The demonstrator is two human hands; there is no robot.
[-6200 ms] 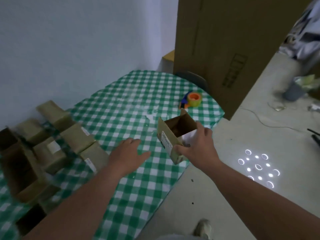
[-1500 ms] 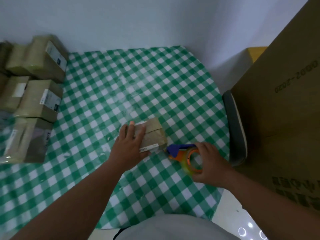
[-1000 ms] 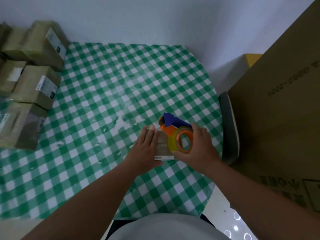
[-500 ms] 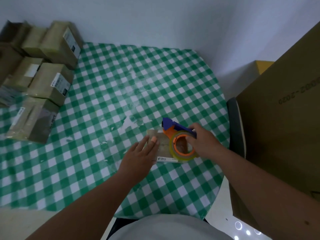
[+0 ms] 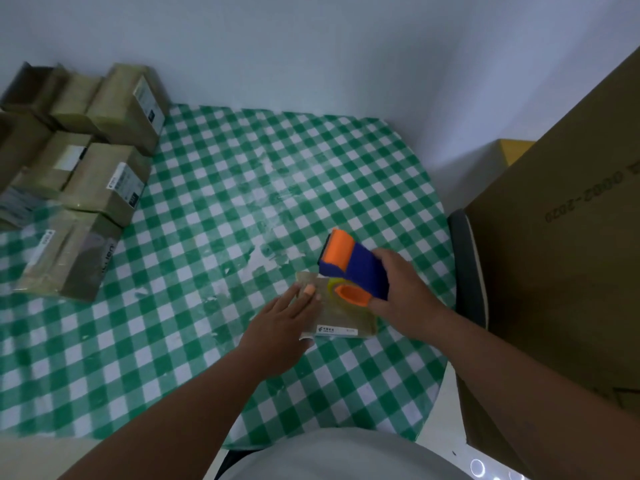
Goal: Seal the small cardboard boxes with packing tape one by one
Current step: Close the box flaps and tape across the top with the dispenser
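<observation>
small box (image 5: pixel 341 315) half hidden under left hand (image 5: pixel 280 327) and tape dispenser (image 5: pixel 353 268); label print too small to read; right hand (image 5: pixel 403 299) fingers hidden behind dispenser; box stack (image 5: pixel 79 168) cut by left edge, blurred; big carton (image 5: pixel 561 271) cut by right edge

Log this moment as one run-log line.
step: taping box | left hand: presses small box | right hand: grips tape dispenser | table

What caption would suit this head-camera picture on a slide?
Left hand steadies a small cardboard box while the right hand runs a tape dispenser over it.
</observation>
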